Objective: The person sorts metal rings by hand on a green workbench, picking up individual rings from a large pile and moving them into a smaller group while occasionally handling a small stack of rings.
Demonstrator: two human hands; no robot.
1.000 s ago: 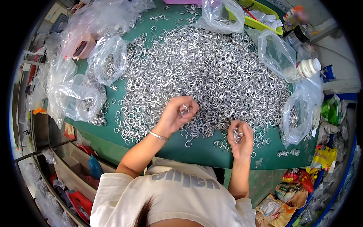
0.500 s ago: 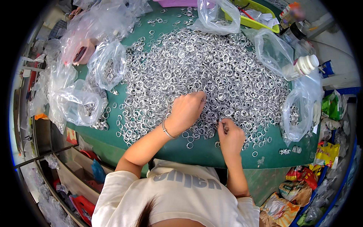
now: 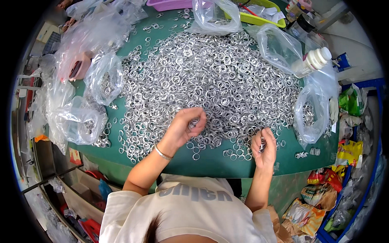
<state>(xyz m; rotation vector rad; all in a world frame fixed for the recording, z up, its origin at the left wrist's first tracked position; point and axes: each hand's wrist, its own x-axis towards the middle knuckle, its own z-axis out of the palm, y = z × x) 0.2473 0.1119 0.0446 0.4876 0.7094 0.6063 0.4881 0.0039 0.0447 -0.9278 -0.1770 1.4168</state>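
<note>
A wide heap of silver metal rings (image 3: pixel 219 77) covers the middle of the green table (image 3: pixel 194 165). At the near side of the heap, my left hand (image 3: pixel 183 126) is curled, and silver rings show inside its fingers. A metal bangle (image 3: pixel 163 152) circles that wrist. My right hand (image 3: pixel 264 150), by the heap's near right edge, has its fingers bent round several rings (image 3: pixel 262 144). How many rings each hand holds is hidden. A few loose rings (image 3: pixel 237 154) lie on the table between the hands.
Clear plastic bags with rings stand left (image 3: pixel 107 77) and right (image 3: pixel 310 117) of the heap. A white bottle (image 3: pixel 314 60) leans at the right. Purple (image 3: pixel 170 5) and yellow-green trays (image 3: pixel 267 19) sit at the far edge. Small silver pieces (image 3: pixel 302 155) lie near the right corner.
My left hand has drawn back leftward and turned so rings show in its fingers. The right hand has moved to the right, away from the left, its fingers now curled upward round rings.
</note>
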